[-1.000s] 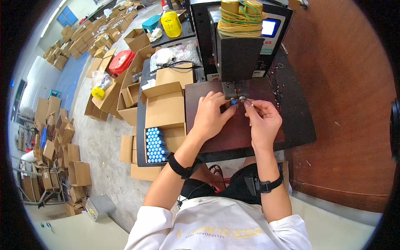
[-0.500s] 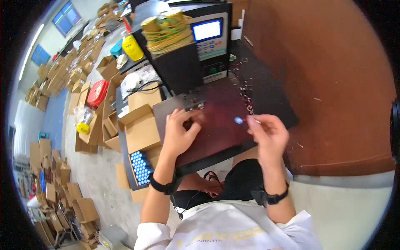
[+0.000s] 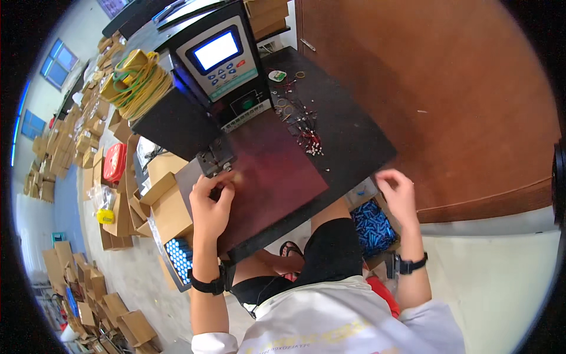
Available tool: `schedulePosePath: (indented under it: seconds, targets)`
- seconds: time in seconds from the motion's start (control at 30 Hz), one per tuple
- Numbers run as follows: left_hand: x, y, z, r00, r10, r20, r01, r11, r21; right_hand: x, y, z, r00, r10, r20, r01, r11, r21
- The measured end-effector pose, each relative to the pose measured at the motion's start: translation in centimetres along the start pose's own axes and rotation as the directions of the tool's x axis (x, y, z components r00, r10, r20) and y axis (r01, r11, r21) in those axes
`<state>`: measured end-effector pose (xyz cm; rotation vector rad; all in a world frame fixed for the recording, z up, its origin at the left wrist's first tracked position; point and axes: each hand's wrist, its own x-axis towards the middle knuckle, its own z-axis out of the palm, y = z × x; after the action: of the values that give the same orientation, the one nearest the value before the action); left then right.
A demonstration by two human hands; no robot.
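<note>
My left hand (image 3: pixel 211 206) is at the left of the dark red mat (image 3: pixel 277 171), beside the small metal electrodes (image 3: pixel 216 160) of a bench machine. Its thumb and index finger curl toward each other, and the blurred fingertips hide whatever they may hold. Off the table's right edge, my right hand (image 3: pixel 401 196) hangs with finger and thumb apart and nothing visible between them. Just below it is a box of blue cylindrical battery cells (image 3: pixel 373 227), lying jumbled. A pile of small red-and-black wire leads with white ends (image 3: pixel 311 140) lies on the black table.
The machine (image 3: pixel 221 65) with its lit screen stands at the back, with a spool of yellow-green wire (image 3: pixel 138 82) on its arm. At left are an open cardboard box (image 3: pixel 171 203) and upright blue cells (image 3: pixel 179 255). A brown panel (image 3: pixel 424 106) borders the right side.
My right hand has moved right and off the table; the blue cell it held is no longer seen in it. The view has turned, bringing the box of cells into sight.
</note>
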<state>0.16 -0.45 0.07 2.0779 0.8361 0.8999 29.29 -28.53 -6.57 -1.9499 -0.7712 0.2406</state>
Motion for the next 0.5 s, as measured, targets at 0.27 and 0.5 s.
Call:
schedulePosePath:
  seconds: [0.27, 0.5]
  targets:
    - [0.1, -0.5, 0.2, 0.999, -0.041, 0.03, 0.041, 0.999, -0.002, 10.8, -2.1, 11.6, 0.984, 0.029, 0.177, -0.001, 0.987, -0.161]
    - [0.1, -0.6, 0.1, 0.997, -0.072, -0.003, 0.072, 0.997, -0.01, 11.8, -2.7, 14.9, 0.968, 0.202, 0.147, -0.139, 0.925, -0.354]
